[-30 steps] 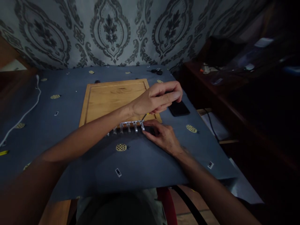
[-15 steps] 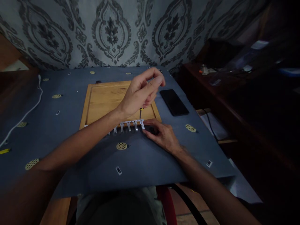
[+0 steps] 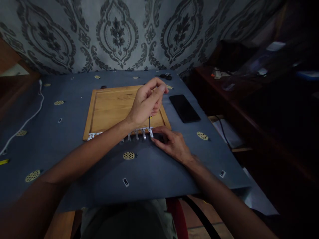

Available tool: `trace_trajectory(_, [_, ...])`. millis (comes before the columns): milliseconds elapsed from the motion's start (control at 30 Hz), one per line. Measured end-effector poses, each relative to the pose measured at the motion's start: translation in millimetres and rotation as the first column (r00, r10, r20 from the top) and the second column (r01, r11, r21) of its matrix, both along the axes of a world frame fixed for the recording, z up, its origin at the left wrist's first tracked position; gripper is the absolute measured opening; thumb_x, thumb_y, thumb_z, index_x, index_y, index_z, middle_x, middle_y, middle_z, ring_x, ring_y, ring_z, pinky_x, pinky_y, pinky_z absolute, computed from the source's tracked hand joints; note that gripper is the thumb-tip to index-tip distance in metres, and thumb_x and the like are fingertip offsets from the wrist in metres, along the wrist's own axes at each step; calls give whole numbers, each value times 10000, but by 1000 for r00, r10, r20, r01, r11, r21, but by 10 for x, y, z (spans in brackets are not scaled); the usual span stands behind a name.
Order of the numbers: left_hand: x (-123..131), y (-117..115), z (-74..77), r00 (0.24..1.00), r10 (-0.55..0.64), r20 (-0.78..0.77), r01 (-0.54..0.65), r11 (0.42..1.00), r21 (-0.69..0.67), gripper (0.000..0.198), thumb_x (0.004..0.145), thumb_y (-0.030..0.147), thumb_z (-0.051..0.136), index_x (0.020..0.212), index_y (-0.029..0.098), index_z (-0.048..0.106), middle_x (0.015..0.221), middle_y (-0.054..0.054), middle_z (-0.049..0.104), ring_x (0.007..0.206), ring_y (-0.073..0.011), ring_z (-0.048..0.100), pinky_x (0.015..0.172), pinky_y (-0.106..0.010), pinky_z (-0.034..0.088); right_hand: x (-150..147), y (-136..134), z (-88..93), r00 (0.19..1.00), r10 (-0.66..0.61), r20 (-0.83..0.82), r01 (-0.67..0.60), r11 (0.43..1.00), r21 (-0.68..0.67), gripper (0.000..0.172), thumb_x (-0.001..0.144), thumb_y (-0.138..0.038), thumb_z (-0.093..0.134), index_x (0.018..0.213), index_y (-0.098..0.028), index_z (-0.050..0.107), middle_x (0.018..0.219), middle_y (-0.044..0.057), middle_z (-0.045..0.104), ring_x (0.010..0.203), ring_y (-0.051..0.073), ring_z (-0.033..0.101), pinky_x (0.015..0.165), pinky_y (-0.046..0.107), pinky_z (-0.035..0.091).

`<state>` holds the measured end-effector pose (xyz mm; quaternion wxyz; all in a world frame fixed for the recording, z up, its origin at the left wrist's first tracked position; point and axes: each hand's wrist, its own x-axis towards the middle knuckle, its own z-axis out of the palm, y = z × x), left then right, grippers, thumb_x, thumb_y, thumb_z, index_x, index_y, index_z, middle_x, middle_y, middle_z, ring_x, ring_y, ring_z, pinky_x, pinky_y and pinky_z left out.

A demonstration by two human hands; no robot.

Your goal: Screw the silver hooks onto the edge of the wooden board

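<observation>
My left hand point(image 3: 147, 102) is closed around a screwdriver point(image 3: 149, 123), held upright over the near right part of a wooden board point(image 3: 112, 103). Its handle is mostly hidden in my fingers; a bit of yellow and the thin shaft show below. The shaft's tip meets the right end of a pale metal hook strip point(image 3: 144, 133), which lies along the board's near edge with several hooks pointing toward me. My right hand point(image 3: 174, 144) pinches the rightmost hook between thumb and fingers. My left forearm covers part of the strip.
A black phone point(image 3: 184, 108) lies right of the board on the blue tablecloth point(image 3: 159, 181). Small dark items point(image 3: 166, 76) sit near the far edge. A white cable point(image 3: 30, 120) runs along the left. Dark red furniture point(image 3: 231, 94) stands to the right.
My left hand has come down and a little to the left, still around the screwdriver. The dark items behind it now show. My right hand keeps its place at the hook.
</observation>
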<state>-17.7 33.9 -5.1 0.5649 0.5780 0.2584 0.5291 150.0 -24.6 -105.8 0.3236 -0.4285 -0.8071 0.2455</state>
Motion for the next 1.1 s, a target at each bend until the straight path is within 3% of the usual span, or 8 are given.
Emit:
trace_trajectory(133, [6, 10, -11, 1000, -5, 1, 5, 1000, 30, 227, 1046, 313, 495, 834, 231, 496, 498, 101, 286, 390, -70, 190, 376, -215, 217, 0, 1, -6, 1000, 3, -7, -3, 1000, 11, 272, 970, -406, 652, 1163, -220, 698, 1030, 55, 808, 587, 151, 633, 610, 294, 545])
trace_trajectory(333, [17, -3, -56, 995, 20, -96, -12, 996, 89, 267, 1047, 453, 496, 884, 242, 482, 559, 86, 291, 440, -84, 223, 418, -230, 237, 5, -10, -2, 1000, -11, -8, 11, 1000, 1, 282, 973, -436, 645, 1170, -240, 696, 1013, 46, 801, 599, 154, 645, 595, 293, 545])
trace_trajectory(533, [33, -113, 6, 943, 145, -299, -68, 965, 254, 120, 1067, 286, 424, 1004, 222, 503, 742, 26, 439, 679, -129, 459, 650, -249, 437, 8, -3, 4, 1000, -8, 14, 8, 1000, 23, 276, 974, -432, 641, 1154, -231, 699, 863, 27, 774, 607, 166, 665, 591, 291, 536])
trace_trajectory(667, [88, -169, 67, 932, 159, -324, -121, 983, 135, 51, 1029, 182, 515, 986, 209, 523, 777, 25, 465, 732, -125, 488, 669, -238, 432, 12, 4, -9, 1000, -5, 3, 5, 999, 48, 272, 971, -437, 650, 1140, -229, 701, 830, 20, 756, 602, 166, 664, 590, 291, 531])
trace_trajectory(833, [170, -184, 49, 969, 144, -199, -151, 988, -22, 74, 1041, 171, 519, 978, 205, 503, 675, 68, 398, 586, -90, 368, 566, -216, 331, 9, 10, -23, 1000, -3, 23, 2, 997, 72, 280, 981, -435, 637, 1154, -223, 696, 832, 23, 755, 598, 165, 661, 581, 287, 524])
trace_trajectory(1100, [292, -157, 3, 982, 168, -83, -174, 982, -74, 162, 1044, 234, 525, 887, 208, 493, 560, 88, 375, 506, -68, 390, 487, -178, 302, 9, 3, -7, 1000, -11, 7, 11, 999, 39, 274, 977, -451, 636, 1137, -239, 701, 817, 18, 751, 641, 183, 690, 596, 298, 532])
